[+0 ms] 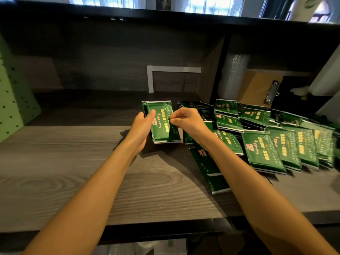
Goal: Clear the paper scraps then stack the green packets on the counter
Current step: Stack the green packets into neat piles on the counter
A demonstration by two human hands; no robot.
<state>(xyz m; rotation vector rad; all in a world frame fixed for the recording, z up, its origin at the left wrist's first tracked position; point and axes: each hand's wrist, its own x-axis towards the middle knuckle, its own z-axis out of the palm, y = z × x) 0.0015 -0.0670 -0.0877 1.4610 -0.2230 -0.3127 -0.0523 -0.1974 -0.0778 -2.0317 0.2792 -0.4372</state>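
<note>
While no loose paper scraps showed anywhere on the counter [73, 172], the work looked to be in its second part, the stacking, or at the seam between the two.

Left hand [141, 126]: curled round the near left edge of a green packet [162, 126], thumb laid across its printed face, fingers underneath. Packet held just above the counter, long axis pointing away from the person. White edges at its near end suggested more than one packet in the hold; could not tell for sure.

Right hand [185, 120]: thumb and forefinger pinched together at the middle of the packet's face, other fingers curled in. A small dark speck sat at the pinch. Whether it was a scrap being picked off or part of the print, could not tell.

Pile of green packets [266, 138]: loose and overlapping on the counter to the right, some fanned, none squared up.

Next move, as judged: if the pinch held a scrap, carry it clear. Then set the held packet flat on the bare counter to the left as a base and bring packets over from the pile one by one, edges aligned.
</note>
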